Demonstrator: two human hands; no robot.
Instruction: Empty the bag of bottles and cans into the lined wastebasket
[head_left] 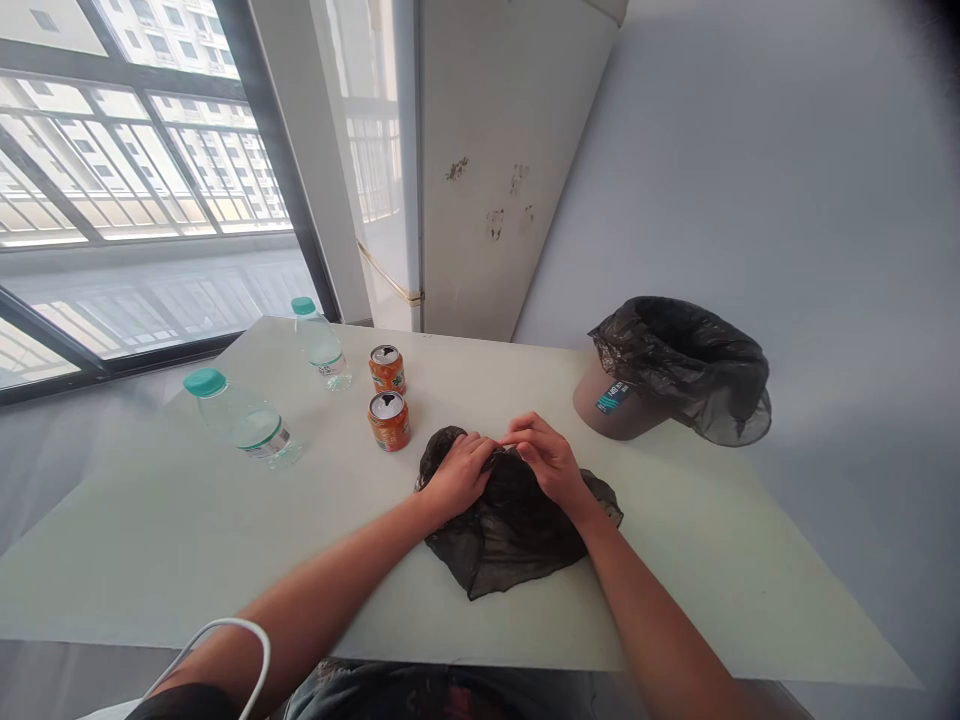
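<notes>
A crumpled black plastic bag lies on the table in front of me, thin and see-through at its lower edge. My left hand rests on the bag's upper left part, its fingers closed on the gathered plastic. Over the bag's upper right, my right hand is raised a little, with its fingers bent and apart. Its index fingertip meets the fingertips of my left hand, and no plastic shows in its grip. Part of the bag is hidden beneath both hands and the right wrist.
Two orange drink cans stand left of the bag. Beyond them are two clear bottles with green caps. A brown bin lined with a black bag stands at the back right of the white table. A white cable crosses my left arm.
</notes>
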